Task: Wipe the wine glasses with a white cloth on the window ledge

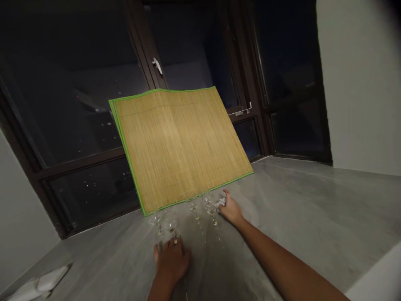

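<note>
My left hand is low over the grey surface, its fingers around the foot of a stemmed wine glass. A second wine glass stands just left of it. My right hand is closed on a crumpled white cloth, with the index finger sticking out. Beside the cloth is another clear wine glass, and one more glass stands to its left. Behind the glasses a bamboo mat with green edging stands upright, leaning against the window.
Dark window panes in brown frames rise behind the grey stone ledge. A white window handle juts out above the mat. At the lower left lies a white object, its kind unclear. A pale wall closes off the right.
</note>
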Tool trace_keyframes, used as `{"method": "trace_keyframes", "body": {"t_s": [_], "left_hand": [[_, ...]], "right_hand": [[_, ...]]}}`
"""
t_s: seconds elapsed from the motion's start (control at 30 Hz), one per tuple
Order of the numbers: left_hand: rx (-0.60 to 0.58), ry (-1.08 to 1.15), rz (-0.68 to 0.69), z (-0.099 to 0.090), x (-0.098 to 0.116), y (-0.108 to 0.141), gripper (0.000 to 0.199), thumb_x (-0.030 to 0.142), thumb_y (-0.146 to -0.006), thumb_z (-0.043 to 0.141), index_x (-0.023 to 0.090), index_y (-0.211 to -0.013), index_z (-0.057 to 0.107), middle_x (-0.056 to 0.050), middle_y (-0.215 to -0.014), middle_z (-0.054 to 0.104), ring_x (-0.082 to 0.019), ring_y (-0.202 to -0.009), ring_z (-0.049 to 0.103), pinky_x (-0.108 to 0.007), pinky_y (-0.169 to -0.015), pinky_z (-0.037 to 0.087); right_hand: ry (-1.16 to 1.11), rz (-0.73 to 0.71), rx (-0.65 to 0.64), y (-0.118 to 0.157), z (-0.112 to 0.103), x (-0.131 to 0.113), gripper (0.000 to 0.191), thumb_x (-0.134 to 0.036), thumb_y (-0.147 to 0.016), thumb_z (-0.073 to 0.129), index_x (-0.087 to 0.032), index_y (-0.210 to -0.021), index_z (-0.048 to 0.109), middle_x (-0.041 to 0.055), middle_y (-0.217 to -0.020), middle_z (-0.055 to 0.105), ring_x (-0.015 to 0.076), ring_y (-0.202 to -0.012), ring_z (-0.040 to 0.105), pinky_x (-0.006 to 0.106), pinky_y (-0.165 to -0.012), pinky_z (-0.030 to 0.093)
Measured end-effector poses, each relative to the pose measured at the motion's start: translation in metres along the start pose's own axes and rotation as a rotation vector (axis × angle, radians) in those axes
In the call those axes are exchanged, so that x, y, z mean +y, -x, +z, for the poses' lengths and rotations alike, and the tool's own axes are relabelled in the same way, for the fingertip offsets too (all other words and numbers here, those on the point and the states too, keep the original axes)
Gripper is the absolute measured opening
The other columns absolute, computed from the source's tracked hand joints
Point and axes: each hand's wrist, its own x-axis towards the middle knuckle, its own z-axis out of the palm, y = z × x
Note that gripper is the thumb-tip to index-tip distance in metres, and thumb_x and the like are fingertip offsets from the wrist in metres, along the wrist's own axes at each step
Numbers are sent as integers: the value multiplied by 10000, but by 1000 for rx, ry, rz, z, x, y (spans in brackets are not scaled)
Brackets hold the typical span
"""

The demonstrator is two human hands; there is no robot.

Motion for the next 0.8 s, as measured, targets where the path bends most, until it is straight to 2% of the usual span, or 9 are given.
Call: {"method": "trace_keyframes", "body": {"t_s": [0.13,0.27,0.37,0.47,0.63,0.73,0.8], "left_hand": [[-66,-5,-191,2,-19,-7,729,576,-823,391,141,-1401,478,-214,-1512,371,-388,-1407,310,-686,-1103,33],[-72,27,-350,0,-32,-13,747,601,-858,290,132,-1412,463,-222,-1530,333,-385,-1421,285,-647,-1121,70],[-55,32,-404,-7,-32,-11,736,613,-863,275,159,-1411,464,-233,-1507,372,-391,-1411,306,-620,-1123,102],[-46,29,-401,-18,-25,-4,681,606,-855,309,198,-1360,515,-239,-1399,504,-416,-1307,453,-611,-1071,224],[7,29,-275,-32,-14,3,489,515,-869,341,202,-1045,673,-180,-1134,679,-390,-1100,599,-554,-912,398],[51,65,-27,-26,-6,2,393,397,-888,352,195,-966,680,-144,-1038,697,-293,-1025,630,-411,-894,437],[62,133,180,-17,3,1,356,339,-888,373,209,-991,687,-110,-1072,684,-231,-1058,607,-330,-944,418]], "right_hand": [[7,-9,6,-1,1,1,705,-255,-806,525,-158,-1455,266,81,-988,688,219,-883,641,260,-678,374],[12,-9,4,-1,1,2,704,-272,-805,535,-166,-1452,275,71,-982,684,215,-880,637,255,-677,374],[10,-6,5,-1,1,2,711,-269,-803,527,-159,-1458,272,78,-983,686,222,-873,638,261,-673,375],[-2,-2,6,-1,1,0,711,-253,-795,520,-149,-1457,281,88,-982,691,229,-877,642,265,-677,378],[-36,-13,-19,0,1,-4,619,-227,-766,542,-187,-1373,421,77,-1003,700,218,-910,648,256,-704,388],[-47,6,-26,3,2,-7,578,-238,-763,553,-204,-1332,454,64,-996,706,212,-903,653,253,-705,390],[-55,41,-22,7,4,-9,586,-255,-771,552,-192,-1340,429,72,-990,707,216,-896,656,257,-694,386]]}}
